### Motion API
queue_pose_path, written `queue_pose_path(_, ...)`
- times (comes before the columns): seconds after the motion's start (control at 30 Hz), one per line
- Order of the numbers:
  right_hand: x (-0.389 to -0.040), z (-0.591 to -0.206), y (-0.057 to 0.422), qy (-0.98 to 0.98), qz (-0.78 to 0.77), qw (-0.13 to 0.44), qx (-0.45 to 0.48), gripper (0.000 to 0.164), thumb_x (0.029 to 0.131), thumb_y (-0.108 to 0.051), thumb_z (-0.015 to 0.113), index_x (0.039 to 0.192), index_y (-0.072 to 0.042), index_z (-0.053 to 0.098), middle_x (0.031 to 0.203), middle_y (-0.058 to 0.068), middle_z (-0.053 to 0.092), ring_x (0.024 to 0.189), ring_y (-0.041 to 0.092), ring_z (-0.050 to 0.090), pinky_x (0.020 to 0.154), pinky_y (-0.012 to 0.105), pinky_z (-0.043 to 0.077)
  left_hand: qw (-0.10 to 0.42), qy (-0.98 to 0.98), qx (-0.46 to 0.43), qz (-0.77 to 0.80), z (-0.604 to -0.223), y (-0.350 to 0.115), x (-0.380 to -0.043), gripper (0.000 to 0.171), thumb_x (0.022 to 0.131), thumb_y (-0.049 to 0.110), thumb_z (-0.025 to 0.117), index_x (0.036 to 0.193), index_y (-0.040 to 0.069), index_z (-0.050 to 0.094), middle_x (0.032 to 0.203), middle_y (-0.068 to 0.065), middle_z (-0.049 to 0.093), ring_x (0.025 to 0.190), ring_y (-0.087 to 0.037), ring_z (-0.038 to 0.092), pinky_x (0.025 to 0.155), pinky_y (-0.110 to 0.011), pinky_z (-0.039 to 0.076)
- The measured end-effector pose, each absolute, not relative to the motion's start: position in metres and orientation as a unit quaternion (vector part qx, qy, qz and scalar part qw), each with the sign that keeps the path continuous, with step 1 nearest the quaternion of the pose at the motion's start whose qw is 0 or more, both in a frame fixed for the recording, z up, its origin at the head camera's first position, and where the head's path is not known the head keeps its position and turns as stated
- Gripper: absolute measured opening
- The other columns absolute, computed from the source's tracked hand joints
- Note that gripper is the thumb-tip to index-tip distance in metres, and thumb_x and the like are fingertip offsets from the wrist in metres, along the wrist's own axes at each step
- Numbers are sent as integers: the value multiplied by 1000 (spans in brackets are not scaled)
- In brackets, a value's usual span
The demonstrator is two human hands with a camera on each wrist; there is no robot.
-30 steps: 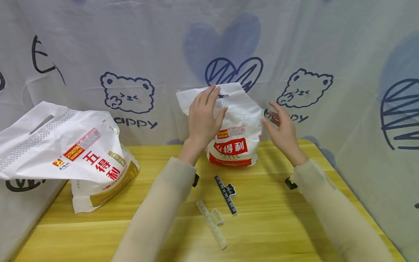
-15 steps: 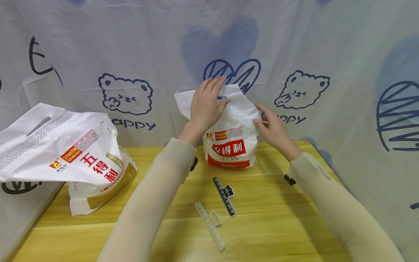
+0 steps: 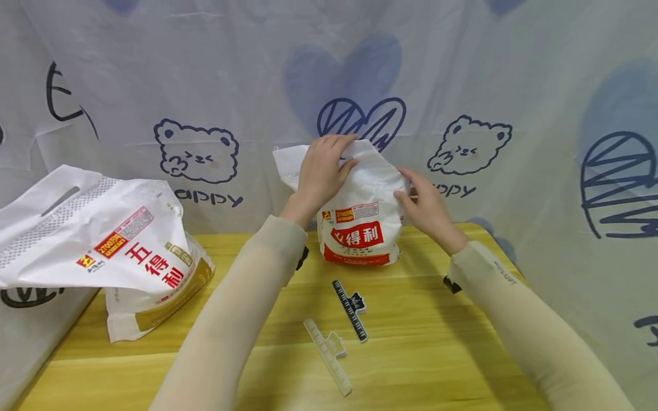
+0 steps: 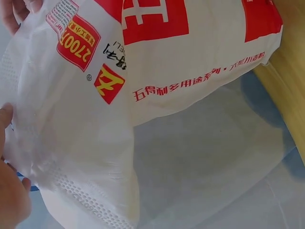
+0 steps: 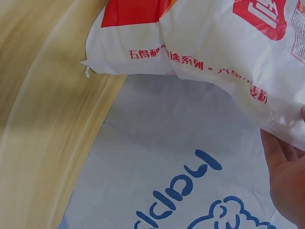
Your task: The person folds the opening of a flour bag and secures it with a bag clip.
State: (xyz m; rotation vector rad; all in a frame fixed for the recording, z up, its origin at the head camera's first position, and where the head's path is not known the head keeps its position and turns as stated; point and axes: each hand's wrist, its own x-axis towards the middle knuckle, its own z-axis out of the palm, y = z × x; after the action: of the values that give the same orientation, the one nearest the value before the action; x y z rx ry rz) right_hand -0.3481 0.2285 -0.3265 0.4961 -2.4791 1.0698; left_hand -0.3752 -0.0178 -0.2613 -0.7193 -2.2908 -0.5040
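A white flour bag with red lettering (image 3: 377, 191) stands upright on the wooden table. My left hand (image 3: 325, 171) grips its top band by the handle slot, thumb in front and fingers over the upper edge. On the bag's upper right side, my right hand (image 3: 426, 205) pinches the edge. The right wrist view puts that hand (image 5: 286, 186) under the bag's side, its fingers partly hidden behind the plastic. In the left wrist view, the bag's loose upper part (image 4: 86, 143) is folded and creased.
A second flour bag (image 3: 133, 228) with a gold base leans at the left. In front of the held bag lie a black ruler-like clip (image 3: 349, 311) and a clear one (image 3: 329, 357). A printed cloth (image 3: 247, 74) hangs behind the table (image 3: 426, 342).
My right hand has moved left from beside the flour bag and taken hold of its upper right edge. The left hand stays at the top, fingers a little further over it.
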Motion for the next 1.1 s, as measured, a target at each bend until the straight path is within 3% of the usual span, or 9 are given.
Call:
queue_pose_path(0.37,-344,-328,225,-876,368,259,173,51,98,-2,69,147,-2,53,134,25,60,102,40,68,86,50,62,409,-829,-314,-218,-267,-23,-372,21,101,18,70,118,7,73,114,-8,75,111,-28,66,108,-38,46)
queue_pose_path(0.7,-339,-334,226,-868,372,288,160,31,96,1,71,127,1,65,117,21,68,100,36,68,86,50,62,418,-816,-336,-216,-269,-32,-364,11,99,15,72,105,7,76,103,-6,76,99,-27,66,99,-38,50)
queue_pose_path(0.9,-337,-339,227,-865,368,305,152,13,95,1,73,107,1,69,106,16,67,102,33,70,85,47,62,407,-817,-349,-214,-271,-38,-359,7,96,8,75,102,7,76,104,-6,75,103,-26,66,103,-36,50)
queue_pose_path(1.1,-334,-342,227,-862,383,293,156,15,94,1,74,108,0,69,108,16,68,106,34,70,90,48,61,382,-817,-372,-221,-272,-45,-355,11,93,0,74,103,3,74,120,-10,74,116,-28,66,113,-38,44)
